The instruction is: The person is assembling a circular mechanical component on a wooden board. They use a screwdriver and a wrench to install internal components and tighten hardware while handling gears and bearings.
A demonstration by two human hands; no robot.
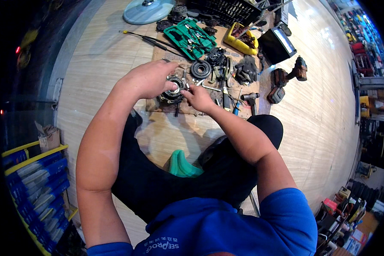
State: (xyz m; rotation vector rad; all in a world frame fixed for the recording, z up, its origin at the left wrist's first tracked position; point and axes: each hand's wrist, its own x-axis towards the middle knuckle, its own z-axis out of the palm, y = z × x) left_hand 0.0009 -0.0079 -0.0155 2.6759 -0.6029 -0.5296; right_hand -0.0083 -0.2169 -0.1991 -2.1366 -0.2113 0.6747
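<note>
Now, left to right:
Left hand (148, 80): curled over the round metal hub part (173, 88), gripping its left rim.
Hub part: on the brown mat (158, 106), centre, far from the knees.
Right hand (199, 97): fingertips pinched at the part's right edge; whether anything is held between them cannot be told.
Green tool case (191, 38): open, farther off.
Black glove (246, 71): right of the mat's clutter.
Cordless drill (291, 75): far right, on the floor.

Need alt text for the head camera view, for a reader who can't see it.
Seen from above, a seated person's left hand grips a round metal hub-like part while the right hand works at its edge with the fingertips. It lies over a worn mat on a wood floor, with a green tool case, black gloves and a cordless drill beyond.
</note>
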